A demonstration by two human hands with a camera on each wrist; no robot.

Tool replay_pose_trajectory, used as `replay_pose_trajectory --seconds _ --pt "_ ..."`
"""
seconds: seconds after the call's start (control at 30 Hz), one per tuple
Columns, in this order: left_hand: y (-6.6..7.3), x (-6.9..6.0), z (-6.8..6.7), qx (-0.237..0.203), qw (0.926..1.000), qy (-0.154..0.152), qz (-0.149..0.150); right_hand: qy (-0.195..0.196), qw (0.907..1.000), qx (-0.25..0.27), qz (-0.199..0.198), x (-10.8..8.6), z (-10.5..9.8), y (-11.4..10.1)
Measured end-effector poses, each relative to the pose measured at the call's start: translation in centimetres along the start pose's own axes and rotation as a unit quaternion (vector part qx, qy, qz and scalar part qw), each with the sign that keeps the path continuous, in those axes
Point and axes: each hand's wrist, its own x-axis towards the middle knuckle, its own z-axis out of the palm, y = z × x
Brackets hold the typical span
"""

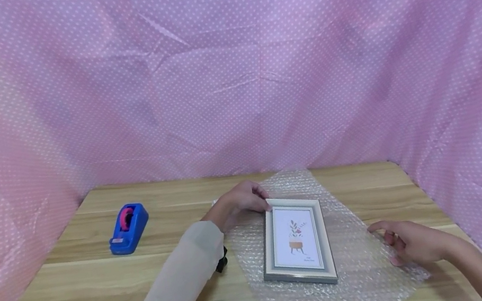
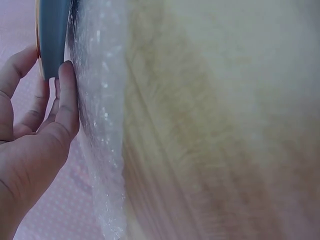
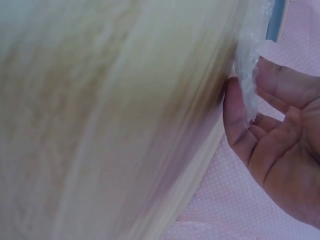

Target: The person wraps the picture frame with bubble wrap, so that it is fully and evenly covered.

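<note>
A silver-white picture frame (image 1: 267,253) with a plant print lies face up on a clear sheet of bubble wrap (image 1: 360,280). At the frame's far left corner, my left hand (image 1: 246,198) grips its edge. The left wrist view has the fingers (image 2: 35,107) around the frame's grey corner (image 2: 54,45), just above the bubble wrap (image 2: 102,110). My right hand (image 1: 412,241) is at the wrap's right edge. In the right wrist view that hand (image 3: 285,140) pinches the edge of the bubble wrap (image 3: 247,75) between thumb and finger.
A blue tape dispenser (image 1: 136,228) with a pink core stands on the left of the wooden table (image 1: 76,287). Pink polka-dot cloth (image 1: 231,93) hangs behind the table and along both sides. A small black object (image 1: 222,261) shows beside the left sleeve.
</note>
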Motion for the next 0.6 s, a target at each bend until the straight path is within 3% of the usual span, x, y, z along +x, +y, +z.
replay_pose_trajectory --seconds 0.27,0.6 --pt "0.43 -0.10 -0.01 0.033 0.9993 -0.017 0.005 -0.010 0.9999 -0.001 0.012 -0.25 -0.40 -0.17" --pt "0.92 -0.27 -0.20 0.033 0.9981 -0.051 -0.004 -0.018 0.9998 -0.009 0.009 -0.35 -0.73 -0.13"
